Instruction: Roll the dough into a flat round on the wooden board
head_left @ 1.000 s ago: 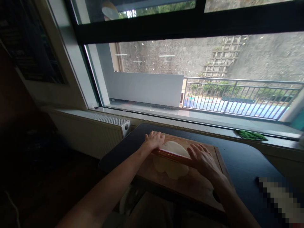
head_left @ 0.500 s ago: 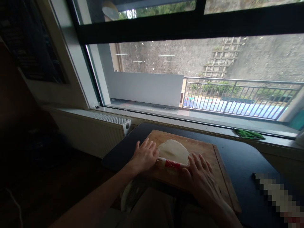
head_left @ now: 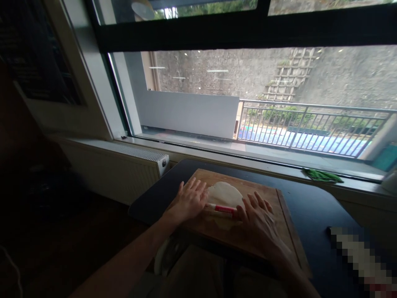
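Observation:
A flattened sheet of pale dough (head_left: pixel 226 191) lies on a wooden board (head_left: pixel 262 191). Across its near part rests a rolling pin (head_left: pixel 223 210) with a red label round its middle. My left hand (head_left: pixel 190 200) lies over the pin's left end, palm down, fingers stretched forward. Over the right end is my right hand (head_left: pixel 259 217), also palm down with its fingers spread. Both hands hide the ends of the pin. A little dough shows on the near side of the pin.
The board lies on a dark table (head_left: pixel 313 207) by a window. A green cloth (head_left: pixel 322 175) is on the sill (head_left: pixel 263 167). To the left stands a white radiator (head_left: pixel 124 169). A pixelated object (head_left: pixel 356 252) lies at the table's right.
The rolling pin has rolled slightly away from me over the dough, and its red label has turned. My hands moved forward with it, the right one more visibly. The view shifted slightly.

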The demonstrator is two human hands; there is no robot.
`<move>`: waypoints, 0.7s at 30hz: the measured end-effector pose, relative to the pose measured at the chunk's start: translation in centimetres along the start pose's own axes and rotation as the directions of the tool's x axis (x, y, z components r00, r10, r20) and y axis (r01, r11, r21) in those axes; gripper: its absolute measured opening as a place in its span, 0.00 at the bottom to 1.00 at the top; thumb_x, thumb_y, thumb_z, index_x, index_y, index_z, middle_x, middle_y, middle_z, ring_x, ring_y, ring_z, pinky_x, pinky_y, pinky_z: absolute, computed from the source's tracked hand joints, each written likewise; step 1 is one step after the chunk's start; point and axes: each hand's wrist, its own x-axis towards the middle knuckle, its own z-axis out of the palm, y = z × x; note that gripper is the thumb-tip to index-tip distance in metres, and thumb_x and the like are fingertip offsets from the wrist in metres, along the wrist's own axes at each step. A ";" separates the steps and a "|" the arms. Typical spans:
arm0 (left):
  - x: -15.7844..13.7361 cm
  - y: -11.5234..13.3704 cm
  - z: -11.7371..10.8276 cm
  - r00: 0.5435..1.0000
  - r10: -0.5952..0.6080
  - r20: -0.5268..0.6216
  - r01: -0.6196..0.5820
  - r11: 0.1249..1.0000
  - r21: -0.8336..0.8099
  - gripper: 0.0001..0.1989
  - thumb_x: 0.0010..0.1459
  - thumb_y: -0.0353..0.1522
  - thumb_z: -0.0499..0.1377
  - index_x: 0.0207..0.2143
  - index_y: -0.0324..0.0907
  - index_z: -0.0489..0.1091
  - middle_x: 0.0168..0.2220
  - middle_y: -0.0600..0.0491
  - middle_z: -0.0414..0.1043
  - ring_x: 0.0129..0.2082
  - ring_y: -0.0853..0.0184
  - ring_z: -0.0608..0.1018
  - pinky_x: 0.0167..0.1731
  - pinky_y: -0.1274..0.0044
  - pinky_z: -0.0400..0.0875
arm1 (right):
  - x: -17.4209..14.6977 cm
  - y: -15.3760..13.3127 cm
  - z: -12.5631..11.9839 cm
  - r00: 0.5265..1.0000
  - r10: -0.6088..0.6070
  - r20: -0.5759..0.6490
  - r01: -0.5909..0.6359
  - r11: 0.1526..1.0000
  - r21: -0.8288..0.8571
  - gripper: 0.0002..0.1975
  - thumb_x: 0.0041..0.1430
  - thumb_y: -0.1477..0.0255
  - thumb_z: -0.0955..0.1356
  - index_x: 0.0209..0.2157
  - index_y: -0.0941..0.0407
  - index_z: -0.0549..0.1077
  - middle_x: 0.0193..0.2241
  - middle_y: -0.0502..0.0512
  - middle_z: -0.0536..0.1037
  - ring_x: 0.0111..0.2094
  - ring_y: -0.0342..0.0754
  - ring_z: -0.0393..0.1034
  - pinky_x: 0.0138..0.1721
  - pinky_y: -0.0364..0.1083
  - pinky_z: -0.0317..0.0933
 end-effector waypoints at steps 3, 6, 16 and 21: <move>-3.5 0.5 -0.7 0.998 0.029 -0.063 -0.027 0.999 0.046 0.27 0.63 0.44 0.37 0.59 0.45 0.58 0.62 0.52 0.54 0.64 0.61 0.47 0.60 0.61 0.36 | -3.7 -0.7 0.1 0.998 -0.045 -0.054 0.045 0.999 -0.006 0.26 0.64 0.61 0.54 0.57 0.61 0.61 0.60 0.61 0.57 0.63 0.55 0.40 0.58 0.55 0.45; -4.9 0.8 -0.9 0.997 0.030 -0.073 -0.026 0.998 0.061 0.27 0.63 0.44 0.38 0.59 0.44 0.57 0.62 0.51 0.52 0.64 0.60 0.47 0.60 0.61 0.37 | -5.6 -0.9 0.2 0.994 -0.062 -0.086 0.062 0.998 -0.009 0.28 0.63 0.60 0.56 0.59 0.62 0.57 0.63 0.62 0.50 0.64 0.55 0.36 0.59 0.55 0.44; 4.3 0.0 0.8 0.988 -0.111 0.109 0.116 0.992 -0.040 0.32 0.60 0.49 0.38 0.60 0.43 0.55 0.62 0.49 0.52 0.64 0.56 0.47 0.57 0.53 0.41 | 4.2 0.1 0.0 0.994 0.101 0.045 -0.101 0.995 -0.010 0.25 0.64 0.58 0.50 0.49 0.51 0.70 0.55 0.58 0.66 0.58 0.57 0.53 0.55 0.60 0.44; 4.2 0.1 0.7 0.989 -0.093 0.113 0.099 0.994 -0.054 0.30 0.61 0.46 0.39 0.61 0.42 0.54 0.62 0.49 0.52 0.64 0.56 0.47 0.57 0.53 0.42 | 4.0 0.1 0.1 0.995 0.098 0.036 -0.098 0.995 -0.010 0.24 0.65 0.59 0.51 0.50 0.52 0.69 0.55 0.58 0.66 0.58 0.55 0.52 0.55 0.59 0.44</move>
